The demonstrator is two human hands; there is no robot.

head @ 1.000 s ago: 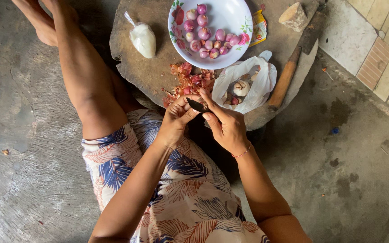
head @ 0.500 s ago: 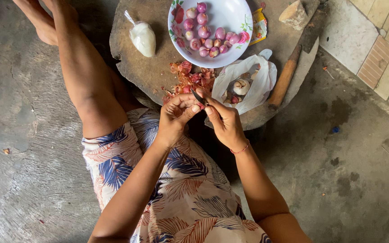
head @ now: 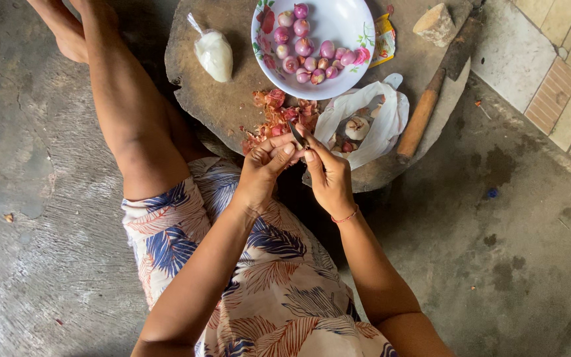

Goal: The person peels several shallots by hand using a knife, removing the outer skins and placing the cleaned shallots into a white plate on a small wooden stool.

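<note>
over the peel pile (head: pixel 279 116), both hands pinch together: right (head: pixel 328 175) grips small knife (head: pixel 297 135), left (head: pixel 262 168) something hidden.

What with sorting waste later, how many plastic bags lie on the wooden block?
2. A knotted bag of white stuff lies left of the bowl; an open white bag holding garlic lies below it. Others may be hidden.

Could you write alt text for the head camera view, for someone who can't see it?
Seen from above, a seated person's left hand and right hand hold a small dark knife over a round wooden board bearing red peelings and a white bowl of peeled shallots.
</note>
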